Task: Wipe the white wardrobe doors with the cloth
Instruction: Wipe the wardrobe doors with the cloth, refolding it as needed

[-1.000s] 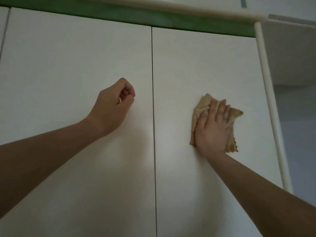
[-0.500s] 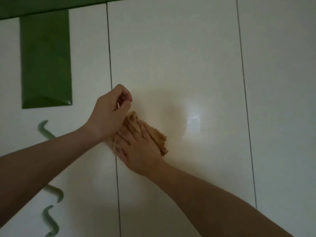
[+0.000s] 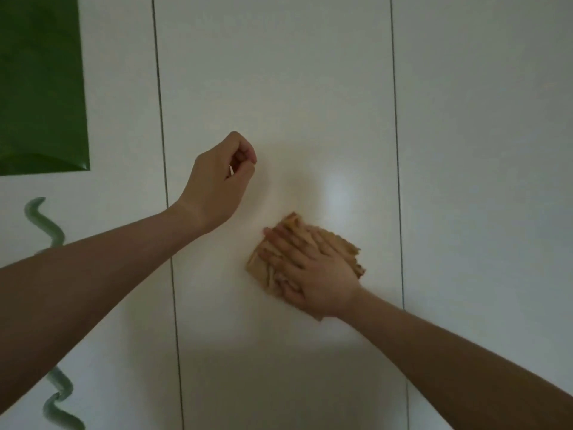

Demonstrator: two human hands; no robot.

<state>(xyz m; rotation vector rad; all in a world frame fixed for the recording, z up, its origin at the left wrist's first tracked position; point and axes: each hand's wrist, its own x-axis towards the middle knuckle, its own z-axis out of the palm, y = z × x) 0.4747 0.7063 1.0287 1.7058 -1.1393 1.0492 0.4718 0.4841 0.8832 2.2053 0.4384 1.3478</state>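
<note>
1. Three white wardrobe doors (image 3: 279, 88) fill the dim view, split by two thin dark vertical gaps; a soft glare patch sits on the middle door.
2. On the left door are a dark green panel (image 3: 40, 85) up top and pale green squiggles (image 3: 46, 225) below it.
3. The tan cloth (image 3: 263, 268) lies flat against the middle door, below its centre, crumpled, its long axis running diagonally from lower left to upper right.
4. The right hand (image 3: 313, 274) presses on the cloth, palm down, fingers spread and pointing up-left.
5. The left hand (image 3: 220, 184) is curled into a loose fist at the middle door, up-left of the cloth and apart from it; whether it holds anything cannot be told.
</note>
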